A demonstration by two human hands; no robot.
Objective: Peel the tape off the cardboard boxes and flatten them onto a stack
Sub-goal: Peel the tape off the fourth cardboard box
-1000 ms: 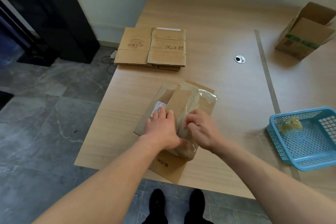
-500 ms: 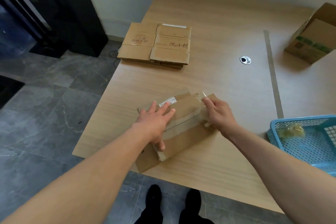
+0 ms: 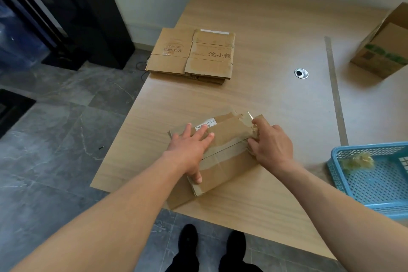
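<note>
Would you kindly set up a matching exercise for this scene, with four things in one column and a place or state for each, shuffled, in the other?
Things
1. left hand
2. right hand
3. blue basket
4. stack of flattened boxes

Places or states
A. holds a crumpled yellowish wad
B. lies at the left edge of the table, beyond both hands
C. presses flat, fingers spread, on the cardboard box
D. pinches the tape at that box's right end

Pairs: 1-C, 2-D, 3-A, 4-B
</note>
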